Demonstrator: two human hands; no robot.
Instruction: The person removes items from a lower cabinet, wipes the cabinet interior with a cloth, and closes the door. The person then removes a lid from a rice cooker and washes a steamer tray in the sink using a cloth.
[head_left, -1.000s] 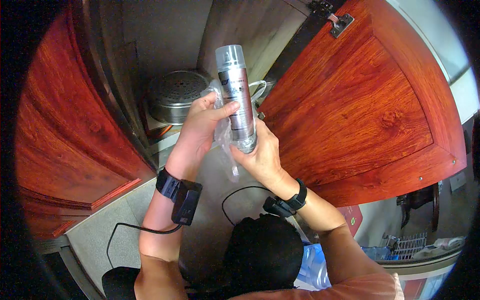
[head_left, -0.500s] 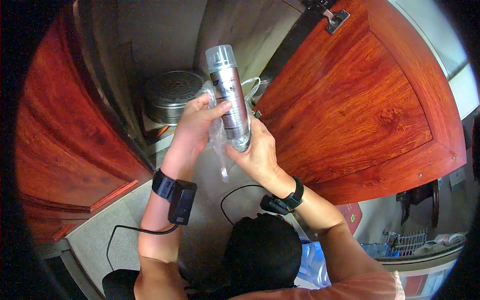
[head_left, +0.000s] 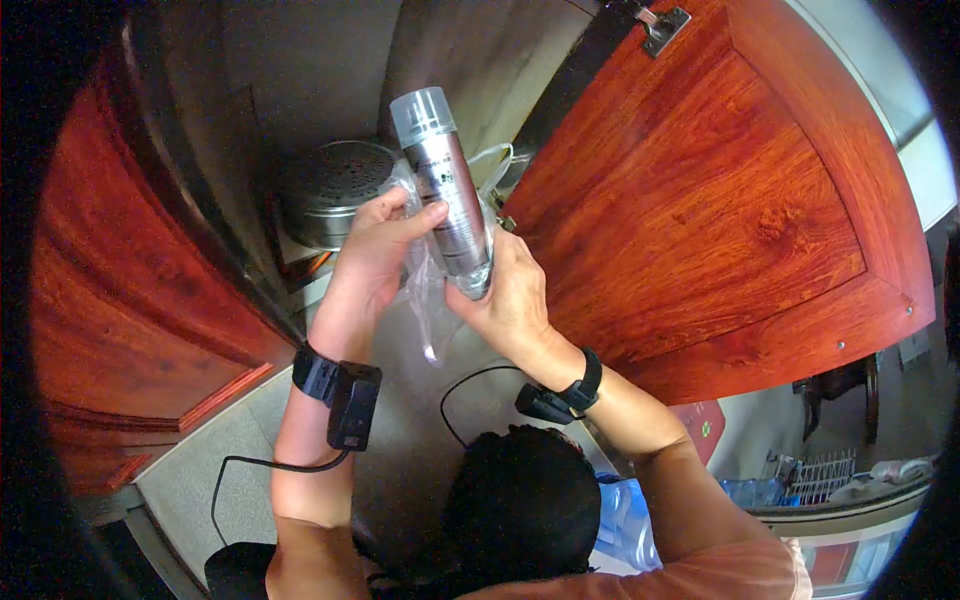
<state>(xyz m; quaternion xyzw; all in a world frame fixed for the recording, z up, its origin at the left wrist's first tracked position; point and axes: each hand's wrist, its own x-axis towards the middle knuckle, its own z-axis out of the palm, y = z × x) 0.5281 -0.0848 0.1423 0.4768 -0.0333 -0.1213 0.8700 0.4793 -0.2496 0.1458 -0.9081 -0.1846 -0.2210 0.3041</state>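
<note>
Silver and printed with dark lettering, a spray can [head_left: 455,185] is held tilted just above the middle of the frame, its clear cap [head_left: 422,115] leaning toward the upper left. The left hand [head_left: 375,245] grips it from the left, thumb laid across the front. The right hand [head_left: 512,300] is curled around its base from the lower right. Clear plastic film [head_left: 421,290] is bunched between the left hand and the can and hangs below; a pale loop [head_left: 509,160] right of the can may be part of it, but the view is too poor to tell. Left of the can, a round metal pot [head_left: 330,215] with a perforated top sits further back. One reddish wooden door [head_left: 150,340] fills the left side, another wooden door [head_left: 720,200] the upper right.
</note>
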